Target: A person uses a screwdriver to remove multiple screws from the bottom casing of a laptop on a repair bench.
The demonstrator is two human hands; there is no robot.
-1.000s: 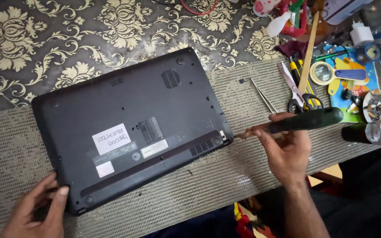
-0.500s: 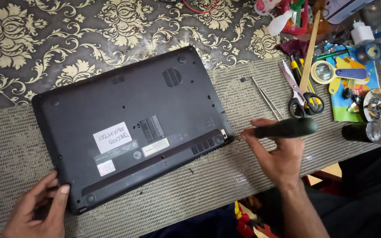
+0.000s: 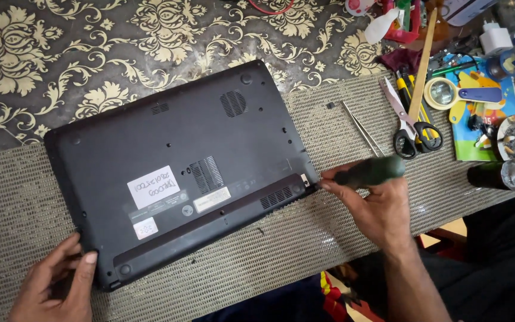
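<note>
— Black plastic, that laptop (image 3: 180, 173) lying underside up on the woven mat (image 3: 305, 262), white stickers showing?
— Yes. Left hand (image 3: 55, 286) rests half-open against its near corner; right hand (image 3: 377, 209) is wrapped round a green screwdriver (image 3: 368, 171), tip at the far corner.

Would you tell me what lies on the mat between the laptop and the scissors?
Head view: thin metal tweezers lie between laptop and scissors.

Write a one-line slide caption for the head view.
Right hand presses screwdriver at upturned laptop corner; left hand steadies it.
</note>
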